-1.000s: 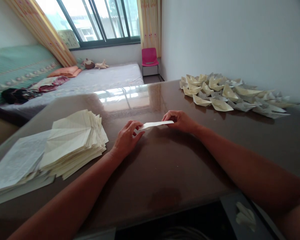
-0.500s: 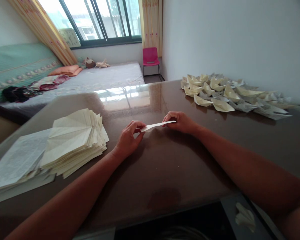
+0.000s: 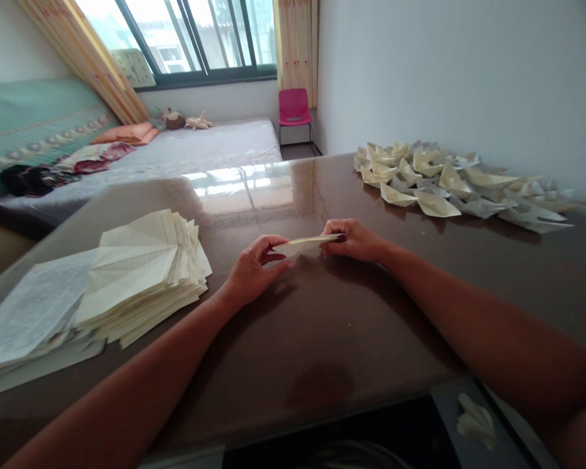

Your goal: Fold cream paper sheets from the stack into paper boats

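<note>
Between my two hands, just above the brown table (image 3: 332, 326), is a folded piece of cream paper (image 3: 303, 245), seen nearly edge-on. My left hand (image 3: 258, 268) holds its left end, fingers along the upper edge and the thumb stretched beneath. My right hand (image 3: 349, 240) pinches the right end between thumb and curled fingers. Several folded paper boats (image 3: 437, 203) lie grouped at the right, against the wall. To the left of my left hand stands a thick stack of creased cream sheets (image 3: 137, 267).
Printed sheets (image 3: 34, 299) lie beside and partly under the stack. A crumpled paper piece (image 3: 476, 420) rests below the table's front edge at right. Beyond the table are a bed (image 3: 234, 140), a pink chair (image 3: 294, 107) and a window. A white wall (image 3: 444, 78) borders the right side.
The paper has tipped, so a folded layer along its near side and top edge now shows. My left thumb has straightened out to the right beneath it. My right hand has barely moved.
</note>
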Available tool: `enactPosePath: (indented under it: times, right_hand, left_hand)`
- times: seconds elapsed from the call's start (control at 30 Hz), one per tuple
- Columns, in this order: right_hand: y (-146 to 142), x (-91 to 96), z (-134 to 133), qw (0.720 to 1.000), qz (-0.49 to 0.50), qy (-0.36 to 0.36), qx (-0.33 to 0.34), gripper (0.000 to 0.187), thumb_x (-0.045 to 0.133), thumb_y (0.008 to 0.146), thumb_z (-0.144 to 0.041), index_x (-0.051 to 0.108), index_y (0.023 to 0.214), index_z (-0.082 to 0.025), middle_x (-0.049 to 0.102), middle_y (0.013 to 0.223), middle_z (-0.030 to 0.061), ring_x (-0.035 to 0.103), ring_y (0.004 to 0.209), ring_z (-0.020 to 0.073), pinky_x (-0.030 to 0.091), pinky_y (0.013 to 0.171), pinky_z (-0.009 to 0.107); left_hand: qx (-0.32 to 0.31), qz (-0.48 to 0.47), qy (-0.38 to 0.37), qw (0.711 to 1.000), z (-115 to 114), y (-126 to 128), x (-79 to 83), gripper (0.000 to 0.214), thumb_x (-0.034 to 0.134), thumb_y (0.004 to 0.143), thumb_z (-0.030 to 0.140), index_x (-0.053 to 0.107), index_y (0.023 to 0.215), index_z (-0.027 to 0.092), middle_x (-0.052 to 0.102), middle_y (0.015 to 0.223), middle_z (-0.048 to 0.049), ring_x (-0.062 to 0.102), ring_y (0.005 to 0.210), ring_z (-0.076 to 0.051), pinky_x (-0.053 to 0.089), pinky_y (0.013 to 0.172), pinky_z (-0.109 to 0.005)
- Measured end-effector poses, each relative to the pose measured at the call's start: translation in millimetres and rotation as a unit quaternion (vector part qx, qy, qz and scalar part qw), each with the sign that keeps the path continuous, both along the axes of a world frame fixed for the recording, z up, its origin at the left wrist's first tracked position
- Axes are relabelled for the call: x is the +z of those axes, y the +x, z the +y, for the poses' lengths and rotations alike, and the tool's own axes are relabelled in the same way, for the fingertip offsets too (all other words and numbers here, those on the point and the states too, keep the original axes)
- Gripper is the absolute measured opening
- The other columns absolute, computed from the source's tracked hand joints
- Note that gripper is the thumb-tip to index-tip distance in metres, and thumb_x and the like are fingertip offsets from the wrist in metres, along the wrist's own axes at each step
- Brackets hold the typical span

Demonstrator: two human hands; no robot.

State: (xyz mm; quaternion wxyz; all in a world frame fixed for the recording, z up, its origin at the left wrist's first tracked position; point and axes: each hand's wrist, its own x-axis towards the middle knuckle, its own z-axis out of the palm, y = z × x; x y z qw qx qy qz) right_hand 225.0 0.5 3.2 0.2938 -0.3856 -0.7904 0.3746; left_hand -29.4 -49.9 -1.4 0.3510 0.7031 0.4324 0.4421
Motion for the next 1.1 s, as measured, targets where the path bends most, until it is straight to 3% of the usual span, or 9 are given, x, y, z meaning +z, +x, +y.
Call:
enactPosePath:
  times: [0.13,0.27,0.33,0.5,0.67,0.77,0.9,1.0,1.1]
  right_hand:
    - [-2,1.3,-2,0.999,0.010,0.046,0.006,0.013,0.062,0.077,-0.028,0.064,0.080,-0.016,0.060,0.067,-0.0021,0.052,0.061,0.0109,0.040,0.057,0.021]
    - [-1,6.1,-3,0.983,-0.001,0.184,0.006,0.010,0.061,0.079,-0.023,0.068,0.081,-0.016,0.061,0.083,0.0022,0.054,0.067,0.0103,0.041,0.061,0.021]
    - [0,7.7,-3,0.971,-0.011,0.238,0.004,0.008,0.063,0.078,-0.021,0.070,0.081,-0.017,0.060,0.085,0.0028,0.053,0.067,0.0102,0.041,0.061,0.022]
    - [1,6.4,-2,0.956,-0.022,0.292,-0.015,0.007,0.065,0.078,-0.021,0.070,0.082,-0.018,0.059,0.085,0.0025,0.055,0.068,0.0107,0.040,0.061,0.022]
    - [3,6.3,-3,0.948,-0.065,0.311,-0.009,0.009,0.061,0.082,-0.022,0.069,0.084,-0.019,0.060,0.088,0.0034,0.057,0.073,0.0118,0.040,0.066,0.022]
    - [4,8.2,-5,0.939,-0.117,0.323,0.007,0.013,0.058,0.086,-0.025,0.069,0.087,-0.019,0.061,0.091,0.0041,0.057,0.074,0.0122,0.040,0.068,0.023]
    - [4,10.6,-6,0.928,-0.195,0.317,0.027,0.015,0.055,0.084,-0.017,0.068,0.089,-0.019,0.062,0.093,0.0048,0.057,0.080,0.0144,0.039,0.069,0.023]
    - [6,14.3,-7,0.930,-0.234,0.276,0.063,0.033,0.052,0.077,-0.004,0.067,0.100,-0.022,0.064,0.098,0.0036,0.059,0.086,0.0154,0.039,0.070,0.023]
    - [10,21.6,-9,0.936,-0.244,0.238,0.091,0.042,0.059,0.071,-0.006,0.064,0.109,-0.024,0.066,0.099,0.0025,0.058,0.089,0.0169,0.042,0.073,0.025]
  left_hand:
    - [0.056,0.070,0.071,0.993,2,-4,3.8,0.015,0.065,0.082,0.032,0.068,0.086,0.018,0.068,0.083,-0.0013,0.062,0.073,-0.013,0.052,0.069,-0.025]
    - [0.039,0.139,0.182,0.973,3,-10,6.8,0.012,0.063,0.083,0.026,0.073,0.090,0.023,0.064,0.095,-0.0037,0.061,0.088,-0.016,0.050,0.082,-0.029]
    - [0.059,0.165,0.219,0.960,2,-11,7.2,0.016,0.063,0.082,0.024,0.074,0.094,0.026,0.058,0.096,-0.0042,0.058,0.087,-0.015,0.050,0.079,-0.029]
    - [0.091,0.135,0.184,0.969,-3,-4,6.8,0.020,0.065,0.081,0.025,0.072,0.100,0.024,0.054,0.090,-0.0019,0.057,0.079,-0.012,0.052,0.070,-0.023]
    - [0.087,0.107,0.183,0.973,-2,-4,6.6,0.016,0.064,0.081,0.026,0.071,0.095,0.022,0.060,0.094,-0.0028,0.061,0.083,-0.013,0.053,0.075,-0.025]
    - [0.057,0.165,0.227,0.958,0,-8,4.9,0.015,0.060,0.084,0.020,0.071,0.094,0.023,0.064,0.092,-0.0022,0.061,0.084,-0.013,0.050,0.080,-0.025]
    - [-0.043,0.274,0.259,0.925,-1,-11,5.1,0.021,0.050,0.089,0.017,0.068,0.099,0.022,0.063,0.095,-0.0041,0.060,0.085,-0.014,0.047,0.079,-0.025]
    - [-0.119,0.363,0.264,0.886,-5,-10,9.6,0.025,0.042,0.093,0.019,0.066,0.100,0.021,0.063,0.094,-0.0056,0.058,0.084,-0.015,0.046,0.078,-0.025]
    - [-0.149,0.410,0.262,0.861,-8,-10,15.8,0.026,0.040,0.094,0.018,0.064,0.102,0.020,0.063,0.096,-0.0060,0.058,0.085,-0.016,0.046,0.077,-0.025]
